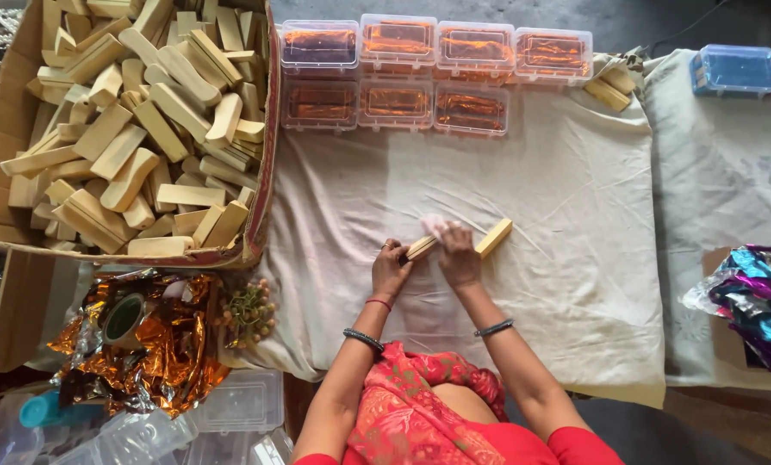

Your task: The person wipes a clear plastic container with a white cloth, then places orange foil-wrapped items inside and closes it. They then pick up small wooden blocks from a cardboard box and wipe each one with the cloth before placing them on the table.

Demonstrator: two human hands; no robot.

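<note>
Hands hide wooden stick's middle.

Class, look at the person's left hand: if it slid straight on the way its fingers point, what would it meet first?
The left hand already touches the wooden stick; beyond it lies bare cloth, then probably the clear boxes.

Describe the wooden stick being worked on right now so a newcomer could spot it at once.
Start at the pale cloth spread over the work surface, below the row of clear boxes holding orange foil. Near its middle lies a single light wooden block, slanted, under the left hand and right hand. Unlike the blocks heaped in the cardboard box, it lies alone.
</note>
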